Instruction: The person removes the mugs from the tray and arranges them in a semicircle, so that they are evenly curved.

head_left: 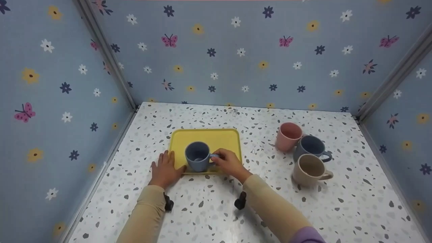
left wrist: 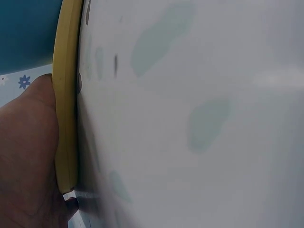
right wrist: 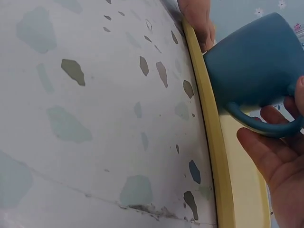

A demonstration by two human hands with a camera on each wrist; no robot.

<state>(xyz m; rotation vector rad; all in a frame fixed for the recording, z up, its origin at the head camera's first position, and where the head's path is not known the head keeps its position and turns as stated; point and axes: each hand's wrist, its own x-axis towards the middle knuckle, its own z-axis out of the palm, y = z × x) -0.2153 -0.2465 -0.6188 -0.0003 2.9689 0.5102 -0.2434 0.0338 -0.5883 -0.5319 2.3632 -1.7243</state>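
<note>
A blue mug [head_left: 197, 157] stands upright near the front edge of a yellow tray [head_left: 206, 135]. My right hand [head_left: 229, 163] holds the mug's handle [right wrist: 263, 127] from the right, fingers hooked through and around it in the right wrist view. At the tray's front left corner, my left hand [head_left: 166, 170] rests with its fingers spread over the rim, the thumb pointing toward the mug. In the left wrist view the left hand's thumb [left wrist: 40, 102] lies along the tray's yellow edge [left wrist: 66, 109].
Right of the tray stand a pink mug [head_left: 288, 136], a darker blue mug [head_left: 308, 148] and a beige mug [head_left: 308, 170], grouped close together. The speckled white table [head_left: 209, 222] is bounded by blue flowered walls [head_left: 236, 60] at the back and sides.
</note>
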